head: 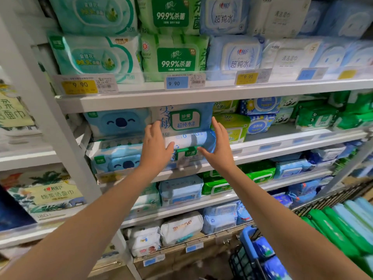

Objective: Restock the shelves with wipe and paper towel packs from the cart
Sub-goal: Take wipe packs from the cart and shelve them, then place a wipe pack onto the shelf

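Note:
A light blue wipe pack (182, 120) with a green-edged label stands upright on the second shelf (272, 147), on top of another pack of the same kind (186, 153). My left hand (156, 143) lies flat against the upper pack's left edge, fingers straight. My right hand (219, 141) presses its right edge, fingers straight and pointing up, thumb under the pack's lower rim. The blue cart (250, 253) stands at the lower right with blue packs (264, 250) inside.
Koala-print packs (119, 123) sit left of the held pack, yellow-green packs (232, 124) to the right. The top shelf (141, 98) carries rows of teal, green and blue packs behind price tags. Green and blue packs (343, 225) lie in a bin at the right.

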